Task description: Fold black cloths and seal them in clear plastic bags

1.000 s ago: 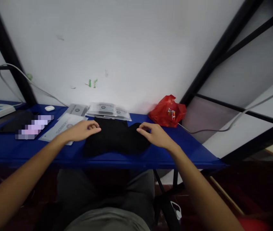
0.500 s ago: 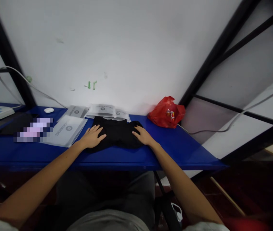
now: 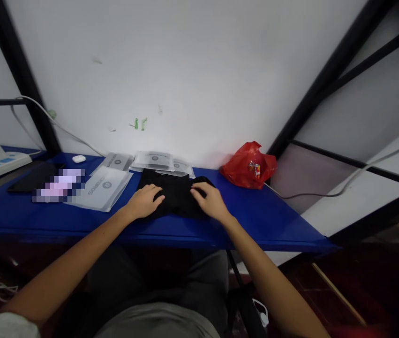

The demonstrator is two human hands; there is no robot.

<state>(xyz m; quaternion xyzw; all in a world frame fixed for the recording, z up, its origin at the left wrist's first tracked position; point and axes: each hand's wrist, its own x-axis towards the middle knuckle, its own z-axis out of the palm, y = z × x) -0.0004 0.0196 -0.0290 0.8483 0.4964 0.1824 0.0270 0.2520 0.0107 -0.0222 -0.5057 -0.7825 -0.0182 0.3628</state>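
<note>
A piece of black cloth (image 3: 177, 195), perhaps a folded garment, lies on the blue desk in front of me. My left hand (image 3: 145, 200) rests on its left part, thumb apart from the slightly bent fingers. On the cloth's right part is my right hand (image 3: 211, 202), its fingers arched and the thumb a little apart from them. I see no fabric clearly gripped in either hand. Just behind the cloth lie flat translucent packs (image 3: 154, 160) with printed lettering.
A larger translucent bag (image 3: 102, 188) lies left of the cloth, near a partly blurred phone (image 3: 60, 184), a dark tablet-like slab (image 3: 32, 178), a white case (image 3: 79, 159) and a power strip (image 3: 4, 165). To the right sits a red plastic bag (image 3: 248, 165) against the wall.
Both hands have gone from lying flat to more bent, raised fingers on the black cloth. My hands have come slightly closer together. The view has shifted a little.
</note>
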